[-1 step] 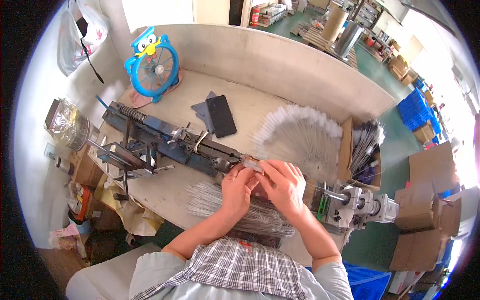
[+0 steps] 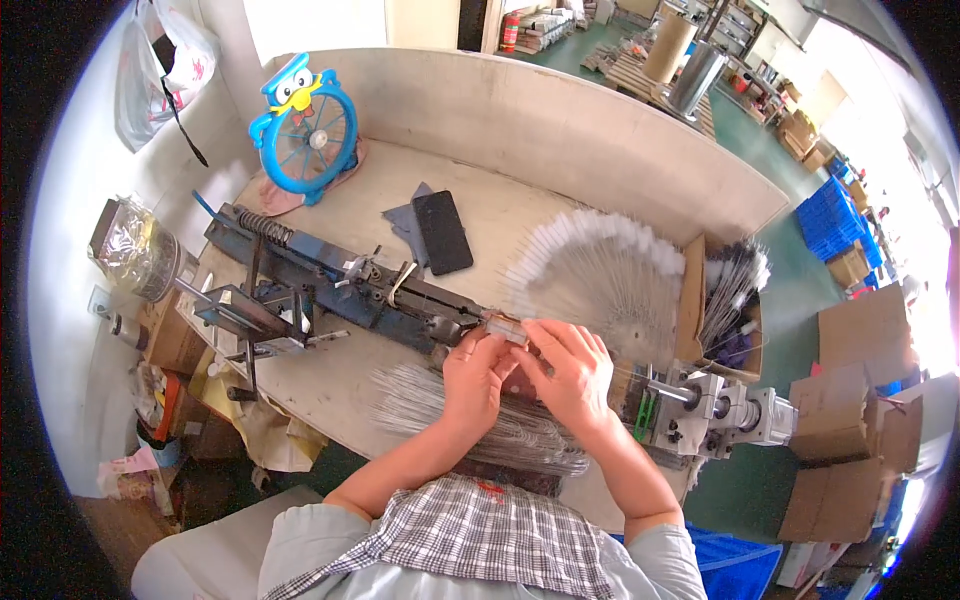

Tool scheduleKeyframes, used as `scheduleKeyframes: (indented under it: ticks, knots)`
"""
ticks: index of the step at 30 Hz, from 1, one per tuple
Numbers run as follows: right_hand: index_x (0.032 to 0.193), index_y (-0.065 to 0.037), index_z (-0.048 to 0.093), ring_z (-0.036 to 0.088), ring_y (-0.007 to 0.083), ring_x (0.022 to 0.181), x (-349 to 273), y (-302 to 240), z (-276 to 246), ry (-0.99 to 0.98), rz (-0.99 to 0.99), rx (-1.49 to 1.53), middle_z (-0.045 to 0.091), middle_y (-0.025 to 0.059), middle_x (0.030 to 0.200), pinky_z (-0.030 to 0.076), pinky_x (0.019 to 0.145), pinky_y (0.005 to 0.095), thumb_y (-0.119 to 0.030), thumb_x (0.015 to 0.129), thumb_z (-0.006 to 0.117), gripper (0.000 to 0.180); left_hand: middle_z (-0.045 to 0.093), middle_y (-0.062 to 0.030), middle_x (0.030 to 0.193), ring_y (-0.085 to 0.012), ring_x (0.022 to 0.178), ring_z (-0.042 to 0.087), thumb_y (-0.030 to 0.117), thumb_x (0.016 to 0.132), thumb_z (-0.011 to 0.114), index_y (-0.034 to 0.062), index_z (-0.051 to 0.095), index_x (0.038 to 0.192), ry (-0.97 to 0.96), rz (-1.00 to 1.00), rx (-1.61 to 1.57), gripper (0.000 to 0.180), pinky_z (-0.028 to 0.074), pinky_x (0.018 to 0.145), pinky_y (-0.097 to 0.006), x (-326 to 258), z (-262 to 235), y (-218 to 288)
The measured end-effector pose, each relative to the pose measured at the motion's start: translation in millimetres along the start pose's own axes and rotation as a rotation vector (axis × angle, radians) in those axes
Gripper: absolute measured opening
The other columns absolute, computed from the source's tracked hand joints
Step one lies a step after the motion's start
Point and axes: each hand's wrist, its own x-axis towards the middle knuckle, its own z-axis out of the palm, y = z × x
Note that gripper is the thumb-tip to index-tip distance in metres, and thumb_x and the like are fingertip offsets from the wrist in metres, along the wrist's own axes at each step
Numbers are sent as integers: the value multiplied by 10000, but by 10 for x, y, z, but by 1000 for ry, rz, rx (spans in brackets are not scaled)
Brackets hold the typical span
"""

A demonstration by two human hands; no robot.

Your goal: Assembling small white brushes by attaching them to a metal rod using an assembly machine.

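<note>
My left hand (image 2: 473, 378) and my right hand (image 2: 572, 372) meet at the right end of a long dark metal bench machine (image 2: 375, 297). Both have their fingers closed around a small pale, partly see-through piece (image 2: 507, 328); its exact kind is too small to tell. The left fingertips are on its near left side, while the right thumb and fingers pinch its right end. Just below my hands lies a bundle of thin metal wires (image 2: 420, 398). Beyond them, thin wire brushes with white bristle tips (image 2: 600, 262) are spread in a fan.
A motor unit with a shaft (image 2: 735, 410) sits at the bench's right end. Behind it stands a cardboard box (image 2: 692, 300) of dark-tipped brushes. A black phone (image 2: 442, 232) lies on a grey cloth, and a blue cartoon fan (image 2: 310, 130) stands at the back left. A low wall (image 2: 560, 115) borders the bench.
My right fingers have shifted very slightly at the pale piece. Everything else looks the same.
</note>
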Motion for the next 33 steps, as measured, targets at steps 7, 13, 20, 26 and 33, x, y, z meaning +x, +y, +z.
scheduleKeyframes:
  ticks: [7, 13, 20, 26, 33]
  knots:
    - [873, -78, 674, 587, 220, 801, -103, 27, -114, -160, 45, -119, 632, 26, 814, 451, 719, 346, -126, 698, 709, 185, 620, -98, 1030, -198, 927, 597, 466, 958, 322, 26, 542, 1113, 66, -102, -28, 515, 487, 847, -344, -73, -33, 116]
    - [839, -78, 666, 573, 216, 799, -138, 61, -174, -175, -19, -136, 613, 24, 760, 437, 727, 346, -110, 706, 684, 138, 578, -110, 1133, -216, 1041, 553, 584, 938, 277, 27, 505, 1180, 28, -131, 112, 649, 446, 904, -367, -142, 66, 142]
    - [895, -63, 672, 589, 224, 832, -146, 50, -300, -105, 8, 38, 652, 39, 868, 449, 735, 348, -110, 737, 687, 165, 453, -141, 1320, -238, 1166, 477, 543, 935, 352, 11, 347, 1329, -5, -172, 330, 662, 414, 937, -368, -228, 4, 124]
    - [900, -47, 681, 629, 258, 721, -497, 122, -291, -239, 116, 223, 649, 85, 730, 520, 636, 371, -89, 752, 691, 154, 574, -110, 1146, -209, 1016, 556, 307, 930, 510, 40, 516, 1181, 93, -129, 498, 367, 452, 841, -343, -292, -623, 541]
    - [891, -103, 671, 625, 258, 805, -1023, 301, -190, -563, 271, 138, 635, 65, 817, 514, 659, 391, -195, 792, 624, 143, 613, -31, 880, -128, 727, 568, 369, 858, 633, 73, 572, 1047, 596, 223, -6, 357, 467, 572, -264, -515, -3083, 2101]
